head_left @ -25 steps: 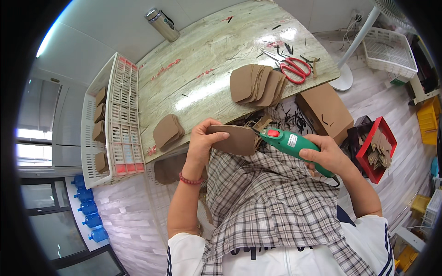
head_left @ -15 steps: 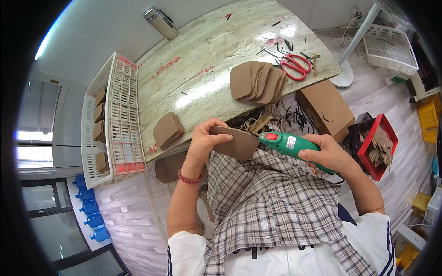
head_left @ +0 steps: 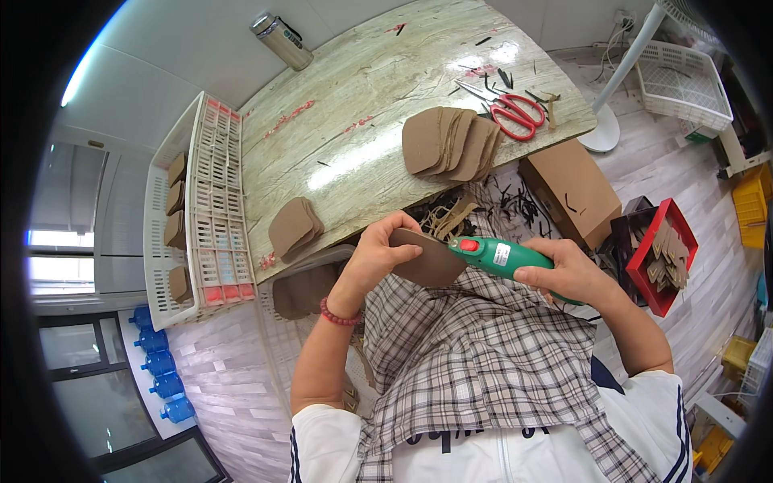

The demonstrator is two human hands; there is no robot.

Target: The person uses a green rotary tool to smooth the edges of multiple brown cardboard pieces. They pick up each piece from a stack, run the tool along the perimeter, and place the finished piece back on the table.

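Between the fingers and thumb of my left hand (head_left: 385, 251) is a flat brown piece (head_left: 431, 259) with rounded corners, perhaps leather or board. My right hand (head_left: 568, 272) is wrapped round a green handheld electric cutter (head_left: 501, 256) with a red switch. The cutter's nose meets the upper right edge of the piece; its blade is too small to make out. Both are held over my checked apron, just off the table's near edge. On the table (head_left: 362, 80) lie a fanned stack of similar brown pieces (head_left: 425, 143) and a smaller stack (head_left: 291, 229) further left.
Red-handled scissors (head_left: 519, 121) lie among dark scraps at the table's right. A white crate (head_left: 216, 185) stands left, a steel flask (head_left: 282, 42) at the back. Right of me are a cardboard box (head_left: 573, 193) and a red-rimmed tray (head_left: 642, 256) of offcuts.
My left hand has shifted slightly right with the brown piece, turning it. The cutter now sits further along its edge, with its nose a little to the left.
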